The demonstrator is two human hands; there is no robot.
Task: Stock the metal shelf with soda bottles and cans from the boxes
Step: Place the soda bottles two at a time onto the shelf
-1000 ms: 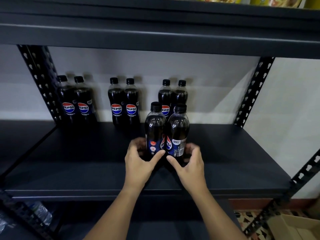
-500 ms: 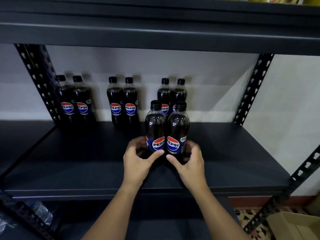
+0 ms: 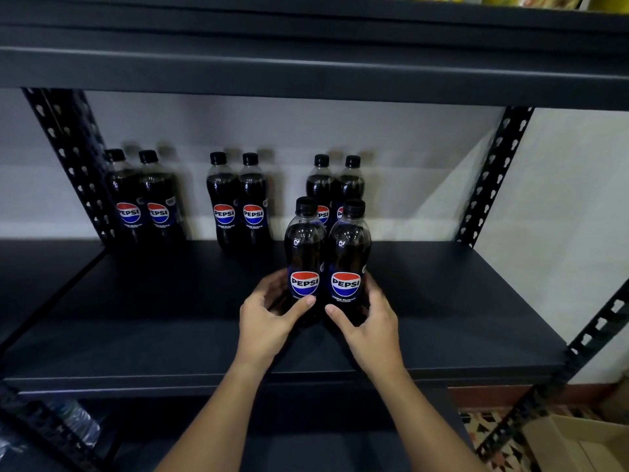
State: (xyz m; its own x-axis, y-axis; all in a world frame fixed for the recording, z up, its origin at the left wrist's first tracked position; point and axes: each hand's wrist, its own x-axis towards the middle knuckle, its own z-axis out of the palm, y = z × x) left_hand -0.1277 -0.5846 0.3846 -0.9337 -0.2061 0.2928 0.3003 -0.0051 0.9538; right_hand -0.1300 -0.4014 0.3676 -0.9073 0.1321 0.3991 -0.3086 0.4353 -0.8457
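Observation:
Two Pepsi bottles stand upright side by side on the dark metal shelf (image 3: 459, 318), labels facing me. My left hand (image 3: 269, 318) curls round the base of the left bottle (image 3: 304, 253), thumb across its front. My right hand (image 3: 369, 323) grips the base of the right bottle (image 3: 348, 257) the same way. Directly behind them a pair of Pepsi bottles (image 3: 337, 185) stands at the back wall. Two more pairs stand further left along the wall, the middle pair (image 3: 238, 202) and the left pair (image 3: 143, 199).
Perforated black uprights (image 3: 490, 178) frame the shelf at left and right. An upper shelf (image 3: 306, 66) hangs low overhead. A cardboard box (image 3: 578, 444) sits on the patterned floor at lower right. A clear water bottle (image 3: 73, 420) lies on the lower level at left.
Both front bottles have been turned in my hands so their Pepsi logos now face forward; a second ago their side labels showed. The bottles stayed in the same spot.

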